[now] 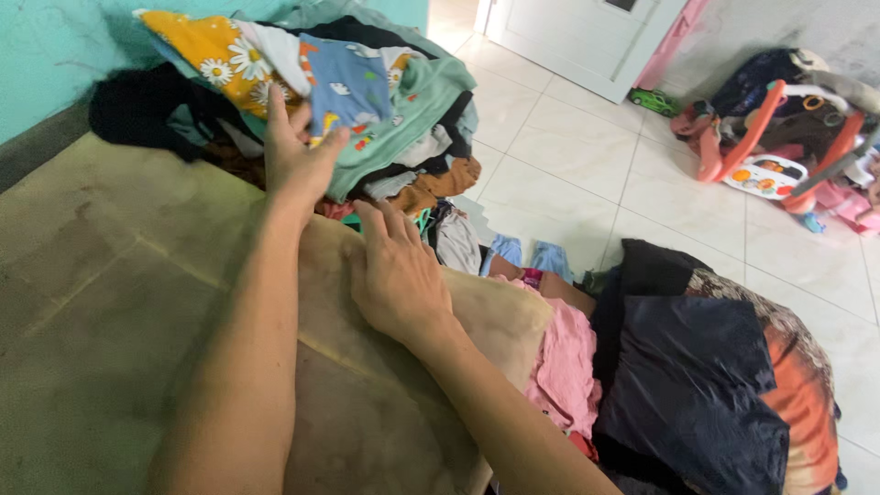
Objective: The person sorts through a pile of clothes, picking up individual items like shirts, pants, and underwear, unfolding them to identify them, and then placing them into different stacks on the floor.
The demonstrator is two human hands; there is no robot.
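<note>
A heap of mixed clothes (385, 110) lies at the far end of a tan mattress-like surface (110, 302). On top of the heap are a yellow cloth with white daisies (215, 55) and a blue patterned piece (346, 84). My left hand (298, 151) reaches into the heap, its fingers against the blue and yellow pieces. Whether it grips them is unclear. My right hand (396, 270) rests flat, fingers spread, on the tan surface just below the heap, beside a green hanger (422, 220).
A second pile of clothes, with pink (564, 362), dark navy (697, 385) and orange patterned pieces, lies at the lower right. White floor tiles (587, 156), a white door (577, 37), a baby toy seat (779, 137) and a green toy car (654, 101) lie beyond. A teal wall (55, 55) stands left.
</note>
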